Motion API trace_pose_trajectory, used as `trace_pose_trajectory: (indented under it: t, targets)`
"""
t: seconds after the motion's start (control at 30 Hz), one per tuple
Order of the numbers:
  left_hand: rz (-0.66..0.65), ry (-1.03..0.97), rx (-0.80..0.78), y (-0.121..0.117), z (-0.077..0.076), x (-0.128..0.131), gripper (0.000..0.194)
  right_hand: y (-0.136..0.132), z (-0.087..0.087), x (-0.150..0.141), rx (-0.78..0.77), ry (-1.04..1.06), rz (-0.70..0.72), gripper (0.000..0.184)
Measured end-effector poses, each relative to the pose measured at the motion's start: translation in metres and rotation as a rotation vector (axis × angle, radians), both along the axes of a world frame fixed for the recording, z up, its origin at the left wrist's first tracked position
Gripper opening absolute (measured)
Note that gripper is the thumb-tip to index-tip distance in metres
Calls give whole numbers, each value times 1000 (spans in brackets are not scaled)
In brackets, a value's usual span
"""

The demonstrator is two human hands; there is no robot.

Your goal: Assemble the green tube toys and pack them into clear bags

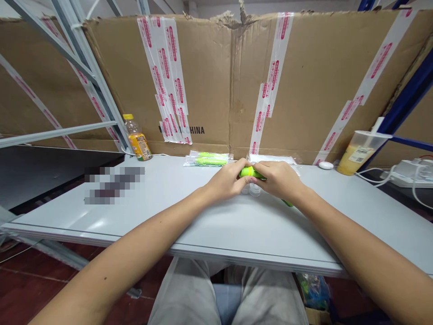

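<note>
Over the middle of the table, my left hand (230, 178) and my right hand (279, 178) are both closed on a bright green, ribbed, tube-like piece (248, 172). A yellowish band runs round it, and the fingers cover much of its length. Just below the hands, small clear plastic containers (255, 189) stand on the table, partly covered. Another green bit (287, 203) shows under my right wrist; whether it joins the held piece I cannot tell. Behind my left hand lies a clear bag with green pieces (212, 159). A clear plastic packet (272, 159) lies behind my right hand.
The pale grey table (209, 225) backs onto tall taped cardboard (209, 81). An orange-labelled bottle (138, 142) stands at the back left. On the right are a drink cup with a straw (360, 153), a white round object (325, 165) and a power strip (406, 176) with cables.
</note>
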State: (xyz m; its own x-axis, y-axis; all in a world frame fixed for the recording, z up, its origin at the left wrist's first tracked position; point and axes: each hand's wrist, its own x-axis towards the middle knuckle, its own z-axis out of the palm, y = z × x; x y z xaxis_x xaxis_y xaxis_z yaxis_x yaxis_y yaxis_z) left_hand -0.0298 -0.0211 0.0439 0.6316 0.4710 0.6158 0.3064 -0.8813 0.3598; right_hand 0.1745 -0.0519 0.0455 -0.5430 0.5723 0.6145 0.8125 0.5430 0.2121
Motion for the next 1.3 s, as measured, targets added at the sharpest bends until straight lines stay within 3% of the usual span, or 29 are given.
trace_pose_trajectory:
  t: [0.43,0.6,0.77,0.93,1.07,1.3]
  targets:
    - [-17,87,205,1,0,-2,29,2,-2,3,-12,-19,18,14]
    - [-112,-9,303,8,-7,1,36,0,0,1,-38,14,34,15]
    - [-178,-106,297,7,-10,3,45,-1,4,3,-250,182,132,18]
    - [-247,-124,378,9,-9,5,34,-1,6,8,-477,356,285,14]
    - [-238,-174,374,9,-8,6,24,-2,11,9,-635,399,290,19]
    - [-243,-204,269,2,-3,4,26,-4,22,15,-805,450,190,35]
